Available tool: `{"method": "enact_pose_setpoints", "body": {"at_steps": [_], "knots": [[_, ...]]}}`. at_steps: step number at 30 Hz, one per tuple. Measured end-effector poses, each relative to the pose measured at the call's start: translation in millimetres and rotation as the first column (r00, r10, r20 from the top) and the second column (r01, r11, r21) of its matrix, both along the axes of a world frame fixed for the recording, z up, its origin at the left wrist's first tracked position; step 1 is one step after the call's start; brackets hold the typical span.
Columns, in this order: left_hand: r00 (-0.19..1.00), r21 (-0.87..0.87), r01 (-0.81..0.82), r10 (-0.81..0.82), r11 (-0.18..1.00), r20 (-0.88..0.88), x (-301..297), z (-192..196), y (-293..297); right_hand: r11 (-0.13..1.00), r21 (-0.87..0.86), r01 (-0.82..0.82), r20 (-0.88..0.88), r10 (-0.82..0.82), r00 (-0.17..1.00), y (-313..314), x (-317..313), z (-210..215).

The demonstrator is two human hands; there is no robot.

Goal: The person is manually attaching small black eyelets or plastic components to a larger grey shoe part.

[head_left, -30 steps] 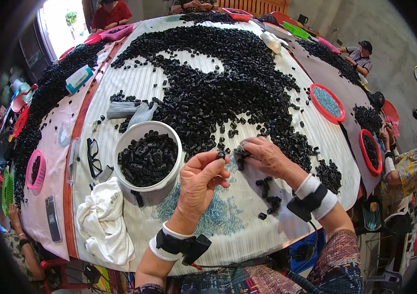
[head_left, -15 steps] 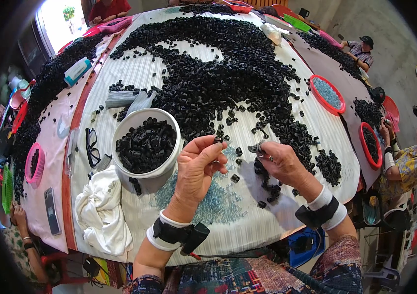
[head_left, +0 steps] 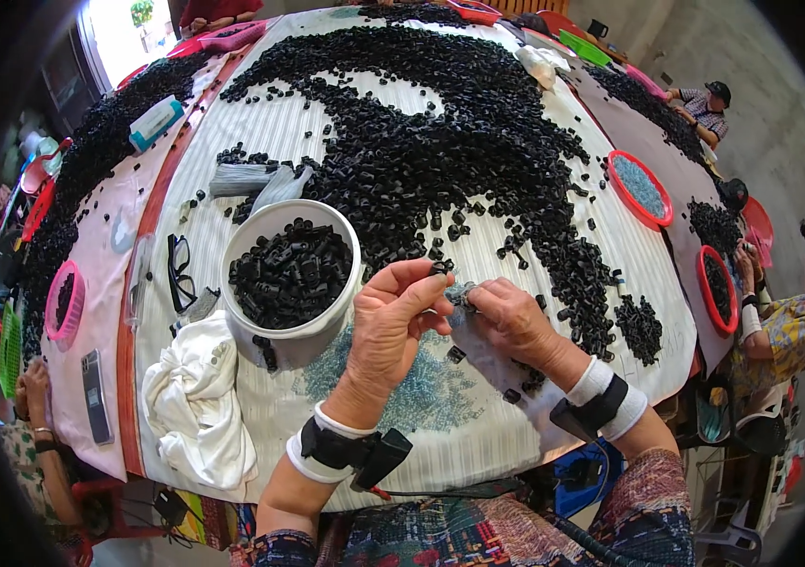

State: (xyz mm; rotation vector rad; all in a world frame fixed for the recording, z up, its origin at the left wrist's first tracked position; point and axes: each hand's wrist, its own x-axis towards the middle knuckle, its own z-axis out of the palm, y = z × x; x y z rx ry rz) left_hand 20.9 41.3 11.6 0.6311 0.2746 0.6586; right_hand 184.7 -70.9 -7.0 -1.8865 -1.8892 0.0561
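My left hand [head_left: 391,326] is raised over the near part of the table, thumb and forefinger pinched on a small black plastic piece [head_left: 440,267]. Close beside it on the right, my right hand [head_left: 516,321] has its fingers closed on small pale translucent pieces [head_left: 460,294]; their exact kind is too small to make out. Beneath both hands, a scatter of bluish translucent bits [head_left: 421,402] covers the cloth. To the left of my left hand stands a white bucket [head_left: 294,332] holding many black pieces [head_left: 291,269]. Beyond my hands spreads a large heap of black pieces [head_left: 421,142].
On the left lie a white cloth [head_left: 194,406], black-framed glasses [head_left: 179,272], bundled grey strips [head_left: 256,182] and a phone [head_left: 96,397]. A red basin [head_left: 668,210] of bluish bits sits at right. Another person [head_left: 790,331] works along the right side.
My right hand has moved left, bringing its pale pieces up close to the black piece in my left hand. The left hand has shifted slightly right and keeps its pinch.
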Motion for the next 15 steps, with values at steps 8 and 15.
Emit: {"method": "enact_pose_setpoints", "body": {"at_steps": [8,15], "knots": [[0.997,0.020,0.063,-0.061,0.998,-0.055,2,-1,-7,0.960,0.227,0.161,-0.406,-0.057,0.912,-5,-9,39],[0.995,0.201,0.085,-0.070,0.976,-0.078,3,1,-14,0.958,0.283,0.040,-0.424,0.088,0.901,-6,-26,93]]}}
